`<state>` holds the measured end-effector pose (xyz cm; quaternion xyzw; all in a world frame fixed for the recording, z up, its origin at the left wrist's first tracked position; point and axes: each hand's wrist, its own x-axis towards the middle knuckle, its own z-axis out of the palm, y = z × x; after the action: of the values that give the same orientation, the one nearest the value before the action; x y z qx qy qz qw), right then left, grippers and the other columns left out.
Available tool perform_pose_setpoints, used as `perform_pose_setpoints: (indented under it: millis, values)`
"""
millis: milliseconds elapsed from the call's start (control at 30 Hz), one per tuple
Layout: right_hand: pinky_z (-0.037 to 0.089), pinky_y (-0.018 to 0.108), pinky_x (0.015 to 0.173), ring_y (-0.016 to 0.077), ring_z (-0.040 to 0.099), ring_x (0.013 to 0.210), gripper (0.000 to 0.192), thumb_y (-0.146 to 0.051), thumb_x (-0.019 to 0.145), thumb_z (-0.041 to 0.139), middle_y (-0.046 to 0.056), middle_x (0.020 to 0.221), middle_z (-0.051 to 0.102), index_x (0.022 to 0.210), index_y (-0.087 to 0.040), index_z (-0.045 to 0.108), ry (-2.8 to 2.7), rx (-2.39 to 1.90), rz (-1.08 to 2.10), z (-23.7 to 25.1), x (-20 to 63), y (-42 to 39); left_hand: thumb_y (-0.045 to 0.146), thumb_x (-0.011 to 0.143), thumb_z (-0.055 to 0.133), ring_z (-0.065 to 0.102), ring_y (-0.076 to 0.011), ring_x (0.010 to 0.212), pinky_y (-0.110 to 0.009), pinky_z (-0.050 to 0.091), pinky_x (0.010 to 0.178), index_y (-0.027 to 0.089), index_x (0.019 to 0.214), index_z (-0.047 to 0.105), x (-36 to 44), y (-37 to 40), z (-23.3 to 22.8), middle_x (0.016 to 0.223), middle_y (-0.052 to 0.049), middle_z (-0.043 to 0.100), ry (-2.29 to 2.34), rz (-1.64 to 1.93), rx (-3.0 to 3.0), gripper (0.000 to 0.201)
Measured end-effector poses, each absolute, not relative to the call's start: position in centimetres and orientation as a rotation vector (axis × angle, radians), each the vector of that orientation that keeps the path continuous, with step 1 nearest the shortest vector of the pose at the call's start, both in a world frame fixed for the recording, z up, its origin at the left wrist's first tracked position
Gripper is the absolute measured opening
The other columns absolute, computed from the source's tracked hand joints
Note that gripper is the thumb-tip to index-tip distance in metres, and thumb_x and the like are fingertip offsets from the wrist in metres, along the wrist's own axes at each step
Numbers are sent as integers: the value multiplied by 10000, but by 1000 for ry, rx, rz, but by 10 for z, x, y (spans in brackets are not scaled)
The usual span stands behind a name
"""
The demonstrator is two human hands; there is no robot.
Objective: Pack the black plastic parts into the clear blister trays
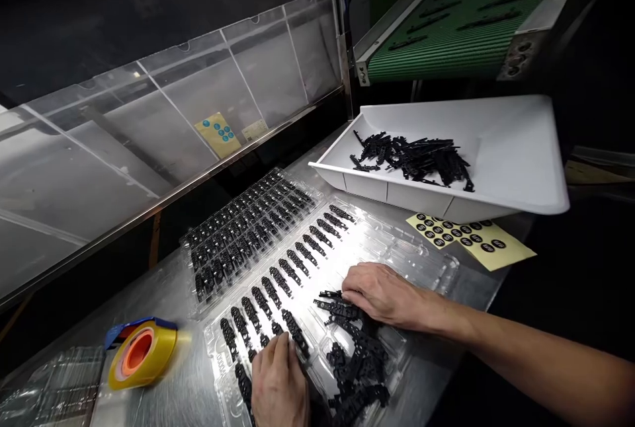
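A clear plastic tray point(317, 268) lies on the metal table with a row of small black plastic parts point(289, 271) in its slots. My left hand point(278, 384) is at the near end of the tray, its fingers bent and pressed together on a black part there; the fingertips partly hide it. Beside those fingers, another black part point(296, 333) lies at a slant. My right hand point(380, 291) is closed at the upper edge of a loose pile of black parts point(357, 354), thumb and fingers pinching one of them. The pile rests on the tray's right side.
Behind is a second tray filled with black parts point(248, 229). A white bin point(516, 149) holds more parts, beside yellow sticker sheets point(501, 252). A yellow tape roll point(161, 357) and stacked clear plastic point(59, 381) sit left. A green conveyor point(446, 50) runs behind a transparent panel's point(173, 90) right end.
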<state>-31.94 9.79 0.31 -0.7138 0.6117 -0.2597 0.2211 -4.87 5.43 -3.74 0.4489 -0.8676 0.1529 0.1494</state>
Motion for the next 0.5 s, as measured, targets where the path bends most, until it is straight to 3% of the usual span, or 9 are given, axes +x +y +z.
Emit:
perform_pose_setpoints:
  millis: [133,267,400,500]
  values:
    - [374,249,566,113,489,594,283,-255,990,399,18,724,589,825,-145,601,1618,-1848,-895,13,-324,104,205,887,491,590,-188,890,-276,476,741,148,1024,668,-51,64,-35,969,-66,684,-2306,295,1405,231]
    - [415,254,664,135,552,763,190,-241,971,474,28,875,637,942,-174,650,1375,-1945,-770,32,-321,90,238,884,510,597,-178,878,-265,461,708,184,1008,668,-59,75,-28,959,-58,669,-2159,186,1396,207]
    - [361,259,581,120,475,635,265,-25,891,438,10,698,585,765,-151,633,1224,-2201,-435,40,-299,42,215,864,550,580,-176,858,-271,453,740,161,961,673,-59,78,-34,938,-61,664,-2247,184,1244,166]
    - [325,241,523,90,416,536,196,-8,789,574,-33,586,532,659,-151,608,1005,-2291,-268,31,-276,8,196,850,575,575,-171,853,-267,451,762,134,953,666,-59,85,-42,919,-76,656,-2229,191,1168,151]
